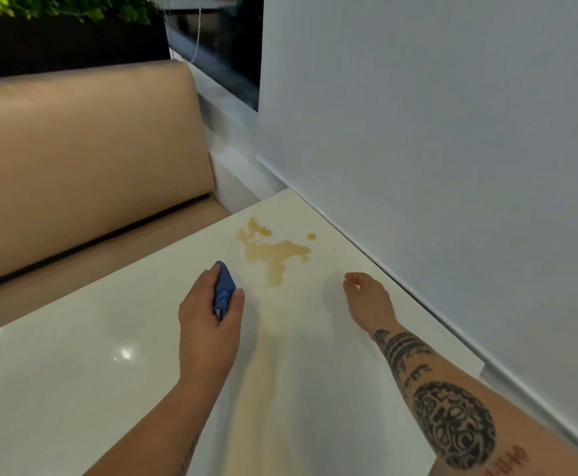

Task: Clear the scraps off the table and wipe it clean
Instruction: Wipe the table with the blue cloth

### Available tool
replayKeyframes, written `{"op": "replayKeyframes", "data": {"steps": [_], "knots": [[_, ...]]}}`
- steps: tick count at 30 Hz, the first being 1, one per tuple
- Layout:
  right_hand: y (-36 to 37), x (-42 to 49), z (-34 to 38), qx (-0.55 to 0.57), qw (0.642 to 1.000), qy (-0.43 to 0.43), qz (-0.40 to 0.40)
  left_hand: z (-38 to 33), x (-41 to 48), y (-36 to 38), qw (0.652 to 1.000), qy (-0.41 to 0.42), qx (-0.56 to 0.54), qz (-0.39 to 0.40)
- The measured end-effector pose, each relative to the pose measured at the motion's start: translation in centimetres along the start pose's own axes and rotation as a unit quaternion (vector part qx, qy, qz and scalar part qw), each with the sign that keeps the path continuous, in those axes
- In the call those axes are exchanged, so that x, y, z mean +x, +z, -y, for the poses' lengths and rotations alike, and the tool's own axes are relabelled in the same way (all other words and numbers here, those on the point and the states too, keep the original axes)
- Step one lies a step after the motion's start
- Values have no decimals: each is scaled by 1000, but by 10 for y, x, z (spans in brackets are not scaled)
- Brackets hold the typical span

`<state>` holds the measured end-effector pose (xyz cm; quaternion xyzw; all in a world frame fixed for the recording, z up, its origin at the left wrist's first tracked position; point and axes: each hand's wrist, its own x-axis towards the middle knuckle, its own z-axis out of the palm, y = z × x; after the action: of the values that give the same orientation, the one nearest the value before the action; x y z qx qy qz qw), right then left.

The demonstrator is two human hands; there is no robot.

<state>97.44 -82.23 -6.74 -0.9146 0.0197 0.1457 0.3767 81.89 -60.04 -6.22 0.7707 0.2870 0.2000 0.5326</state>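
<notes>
Cloth: a small blue cloth (224,289), bunched into a wad, sits in the left hand (208,314) above the counter (57,389), near the spill's closer edge.
Left grip: fingers and thumb curled round the cloth, pinching it so only a ridge of blue shows between them.
Right grip: the right hand (366,297) hangs near the wall (452,132) side of the counter, fingers loosely curled and holding nothing; whether it touches the surface I cannot tell.
Spill: a tan, branching puddle (274,254) lies towards the counter's far corner, with one separate drop (311,237) just beside it.
Scraps: none visible on the counter in this view.
How the cloth should handle: soft, light and limp, by the look of it; it will fold to any shape and needs pressing flat under the palm to wipe well.
Where to hold it: probably better opened out and pinned under spread fingers than kept wadded, since a wad meets the counter with little area.
How the spill should behave: thin liquid on a glossy top will likely smear and run ahead of the cloth, so strokes drawn inward from the edges suit it.
Containers: none in view, so nothing shows where the liquid came from, nor where a soaked cloth could go.
Seat: a tan bench (75,159) stands beyond the counter's far edge, where pushed liquid could drip.
</notes>
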Motion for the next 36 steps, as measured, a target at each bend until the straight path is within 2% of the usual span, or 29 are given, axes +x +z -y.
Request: {"op": "replayKeyframes", "data": {"steps": [3, 6, 11, 16, 25, 32, 36], "knots": [[-12, 58, -23, -113, 992, -54, 3, 8, 9, 40, 976, 12, 202, 74], [-10, 95, -37, -235, 965, -116, -1, 13, 25, 77, 960, 3, 270, 66], [9, 104, -50, -257, 957, -130, -23, 36, 46, 115, 882, 39, 461, 91], [8, 109, -55, -269, 953, -135, -20, 36, 67, 127, 881, -6, 470, 48], [13, 111, -59, -263, 953, -142, -47, 35, 188, 127, 882, -66, 466, -18], [17, 115, -63, -258, 953, -147, -56, 45, 244, 112, 921, 8, 386, -58], [16, 113, -62, -253, 955, -142, -60, 44, 227, 113, 910, 34, 412, -31]]}}
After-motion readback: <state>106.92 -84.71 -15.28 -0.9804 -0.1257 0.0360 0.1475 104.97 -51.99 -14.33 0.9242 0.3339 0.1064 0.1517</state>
